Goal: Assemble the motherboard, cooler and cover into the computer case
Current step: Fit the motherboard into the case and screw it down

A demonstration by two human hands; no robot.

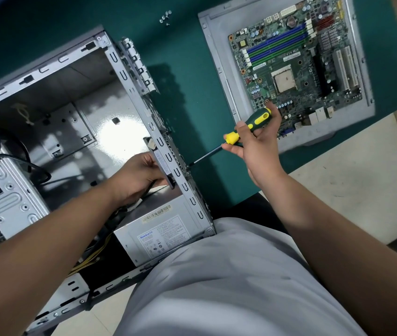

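The open grey computer case (54,69) lies on its side at the left of the green table. Inside it, my left hand (136,175) grips a flat black fan-like part (161,163) against the case's rear wall. My right hand (255,144) holds a green and yellow screwdriver (243,129) outside that wall, its tip touching the wall's outer face. The green motherboard (296,61) lies on the grey cover panel (216,57) at the upper right, apart from both hands.
A grey power supply (163,234) with labels sits in the case's near corner, with yellow and black cables beside it. Several loose screws (166,16) lie on the green table (185,81) at the top. My grey shirt fills the lower middle; pale floor at right.
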